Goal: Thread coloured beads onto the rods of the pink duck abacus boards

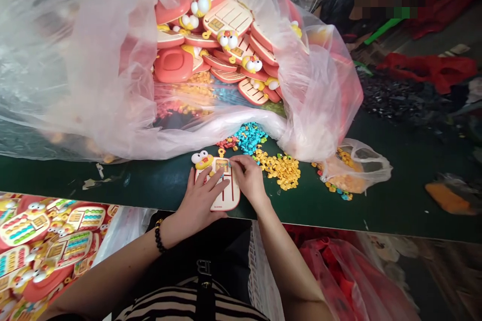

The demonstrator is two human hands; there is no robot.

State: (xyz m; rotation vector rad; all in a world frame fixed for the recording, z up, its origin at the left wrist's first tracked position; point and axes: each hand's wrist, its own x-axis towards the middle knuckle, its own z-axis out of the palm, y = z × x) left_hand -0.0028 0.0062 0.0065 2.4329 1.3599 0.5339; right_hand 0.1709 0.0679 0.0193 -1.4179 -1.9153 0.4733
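A cream toy board [230, 195] with a red rim, long slots and a duck-like head with bulging white eyes lies on the dark green table. My left hand [199, 193] lies across its left side, fingers spread over the face and thumb by the lower edge, holding it down. At the board's upper right edge, my right hand [248, 178] has thumb and fingertips pinched together; whatever is between them is too small to make out. Just beyond lie loose blue pieces [250, 138], a few red pieces [227, 143] and a pile of yellow pieces [284, 170].
A large clear plastic bag [109, 90] across the back holds many slotless-bead boards [228, 15]. To the right sits a small bag [371, 168] of pieces. Boards filled with coloured pieces [71, 241] lie lower left. Another person [339, 10] is at the far right.
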